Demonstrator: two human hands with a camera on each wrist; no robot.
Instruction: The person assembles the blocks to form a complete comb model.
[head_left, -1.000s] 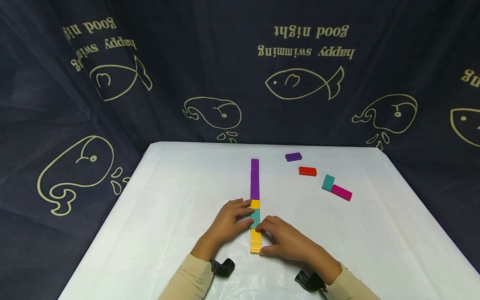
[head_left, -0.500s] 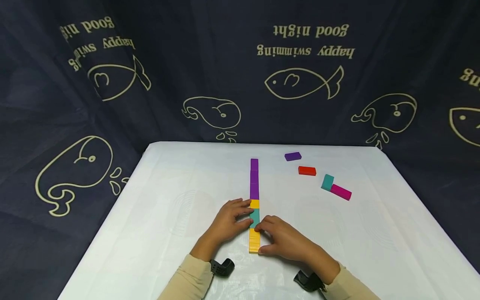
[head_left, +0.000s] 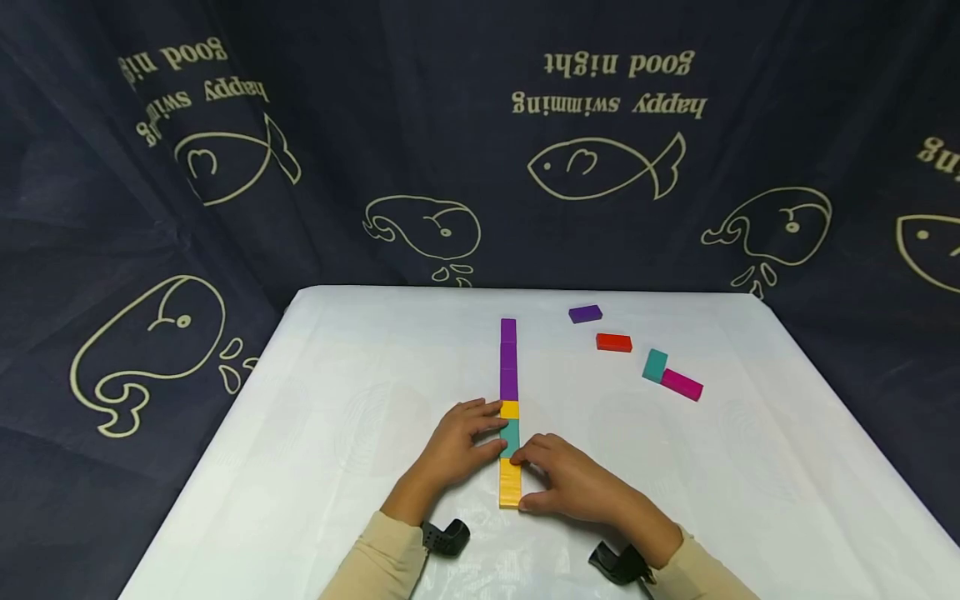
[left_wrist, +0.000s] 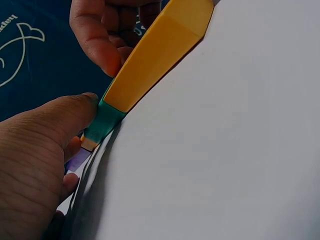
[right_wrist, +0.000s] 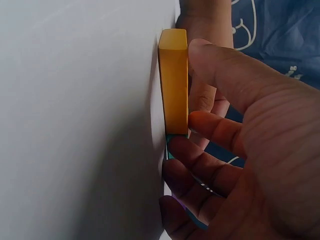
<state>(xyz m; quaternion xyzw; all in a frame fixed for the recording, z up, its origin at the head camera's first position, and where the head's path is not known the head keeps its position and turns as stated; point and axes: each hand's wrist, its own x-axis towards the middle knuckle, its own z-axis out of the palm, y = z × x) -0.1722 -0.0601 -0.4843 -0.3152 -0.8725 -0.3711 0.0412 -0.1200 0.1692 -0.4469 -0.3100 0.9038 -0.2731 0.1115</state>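
Note:
A straight row of coloured blocks lies on the white table, running away from me in the head view. Nearest is a yellow block (head_left: 509,485), then a teal block (head_left: 511,433), a short yellow stretch (head_left: 510,410) and several purple blocks (head_left: 508,360). My left hand (head_left: 459,446) rests along the row's left side, fingertips touching the teal and short yellow parts. From the right, my right hand (head_left: 566,479) touches the near yellow block, thumb by its near end and index finger at its seam with the teal. In the right wrist view, the yellow block (right_wrist: 174,90) lies beside the thumb.
Loose blocks lie at the back right: a dark purple one (head_left: 585,314), a red one (head_left: 614,342), and a teal one (head_left: 655,365) touching a magenta one (head_left: 682,384). A dark curtain (head_left: 337,108) with fish drawings hangs behind the white table (head_left: 360,350).

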